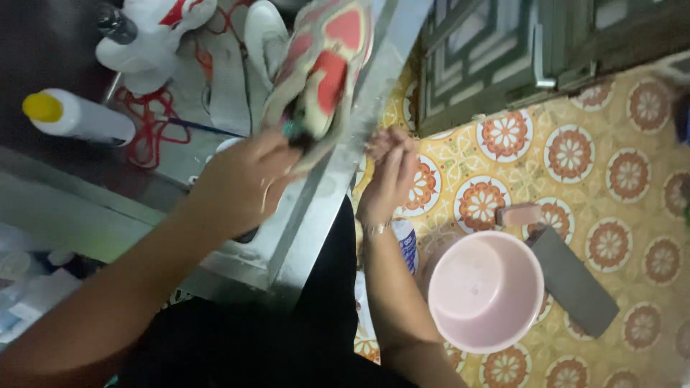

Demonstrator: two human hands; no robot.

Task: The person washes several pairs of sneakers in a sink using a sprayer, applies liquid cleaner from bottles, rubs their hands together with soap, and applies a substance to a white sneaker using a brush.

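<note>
So the shoe (327, 61), a red and cream sneaker, is held sole-side toward the camera over the metal tabletop (302, 230), right at its edge, tilted up and away. The left hand (241, 183) is at its lower end, fingers curled around something with a bit of teal showing near the shoe's bottom edge; it's small and blurry, so I can't say what it is, or whether those fingers also pinch the shoe itself. The right hand (392, 172) sits just beside the tabletop edge, below the shoe, fingers bunched together, and I honestly can't tell if it grips anything or how closed it is, since that whole spot is smeared. Further back on the tabletop there's a white shoe (237, 65) with red laces (147, 122) spilling out, partly cut off by the top of the frame. A white bottle with a yellow cap (75, 115) lies on its side to the left. Down on the patterned tile floor (611, 179) there's a pink plastic bucket (485, 291), a pinkish block (519, 213) near it, and a dark flat slab (575, 284) just beside the bucket. The person's dark clothing (287, 338) hides the lower middle.
</note>
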